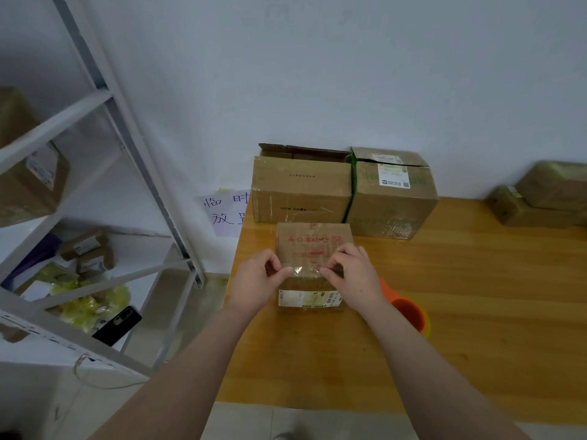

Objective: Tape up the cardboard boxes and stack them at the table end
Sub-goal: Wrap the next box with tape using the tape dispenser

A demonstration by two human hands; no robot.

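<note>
A small cardboard box [313, 246] with red print on top and a white label on its near side stands on the wooden table [460, 312]. A strip of clear tape [306, 269] lies across its near top edge. My left hand [259, 277] pinches the tape's left end with curled fingers. My right hand [352, 274] pinches the right end the same way. Both hands sit at the box's front corners.
Two bigger boxes [301, 192] [392, 198] stand against the wall behind it, the left one with open flaps. Two stacked boxes [546, 198] sit far right. An orange tape dispenser [408, 311] lies beside my right wrist. A metal shelf [95, 192] stands left.
</note>
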